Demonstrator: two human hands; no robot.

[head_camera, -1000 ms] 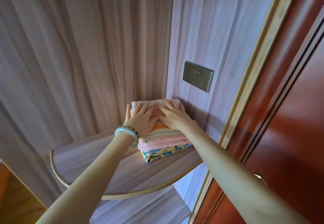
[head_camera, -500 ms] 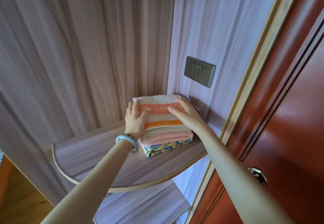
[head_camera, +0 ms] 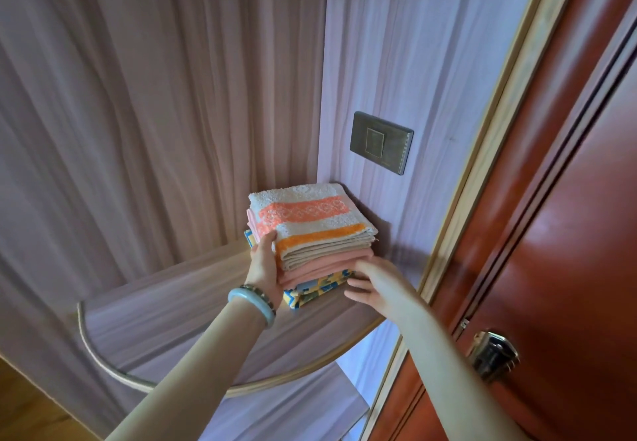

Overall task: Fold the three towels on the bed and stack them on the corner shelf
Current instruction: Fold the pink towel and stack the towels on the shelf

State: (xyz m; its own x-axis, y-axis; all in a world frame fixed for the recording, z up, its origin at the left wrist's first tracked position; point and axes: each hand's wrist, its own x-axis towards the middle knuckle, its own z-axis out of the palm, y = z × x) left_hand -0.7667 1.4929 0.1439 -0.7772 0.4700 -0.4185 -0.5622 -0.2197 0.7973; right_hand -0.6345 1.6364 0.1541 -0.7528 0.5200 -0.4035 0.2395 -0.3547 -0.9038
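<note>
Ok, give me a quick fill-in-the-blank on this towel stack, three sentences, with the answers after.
The corner shelf carries ____ folded towels.
The pink towel lies ____ the striped towel and the blue-yellow towel.
The bracelets sit on the ____ wrist.
Missing words: three; between; left.

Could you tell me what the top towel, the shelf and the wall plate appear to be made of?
Top towel: looped terry cloth, likely cotton, judging by its nubbly pile. Shelf: wood-grain laminate or veneer, matte, with a pale edge band. Wall plate: probably brushed metal, bronze-toned, dull sheen.
</note>
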